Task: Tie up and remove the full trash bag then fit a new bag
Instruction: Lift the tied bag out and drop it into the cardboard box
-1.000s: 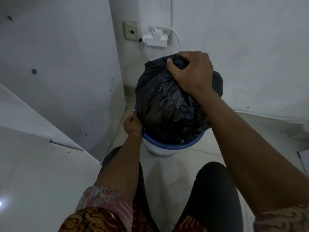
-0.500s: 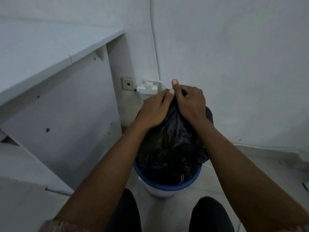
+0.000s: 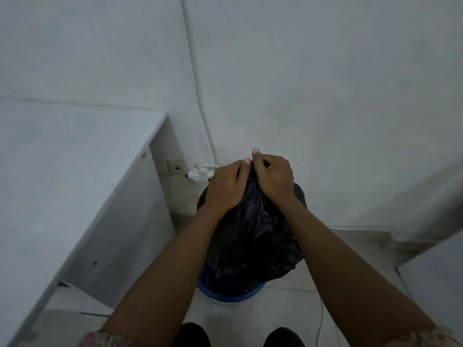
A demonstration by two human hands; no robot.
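A full black trash bag [image 3: 253, 236] bulges up out of a blue-rimmed bin [image 3: 230, 295] on the floor in a white corner. My left hand [image 3: 225, 189] and my right hand [image 3: 274, 176] are side by side at the bag's top. Both are closed on the gathered neck of the plastic, thumbs touching above it. The bag's lower part is still inside the bin. The bin's body is mostly hidden behind the bag and my forearms.
A white desk [image 3: 75, 171] stands to the left, its side panel close to the bin. A wall socket [image 3: 175, 167] with a white plug [image 3: 201, 172] and cable sits just behind the bag. Another white surface [image 3: 436, 271] juts in at right. My knees show at the bottom.
My left hand left the bin rim and joined the right at the bag's neck. The bag now stands taller out of the bin, and my view has tilted upward.
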